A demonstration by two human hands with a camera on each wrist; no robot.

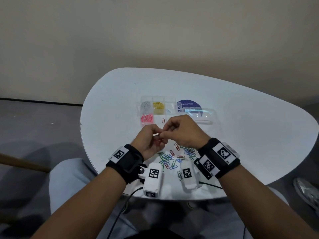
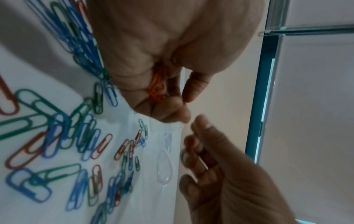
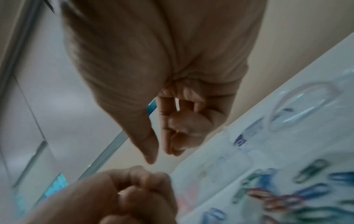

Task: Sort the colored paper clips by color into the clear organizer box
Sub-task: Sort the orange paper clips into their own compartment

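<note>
White table; loose clips blue, green, red — boxed ones yellow, pink, grey.

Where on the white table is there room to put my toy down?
The table looks bare on its left side, beside the organizer box, along the far edge behind it, and on the right past the clear lid. It is crowded near the front edge, where loose paper clips lie under both hands.
</note>
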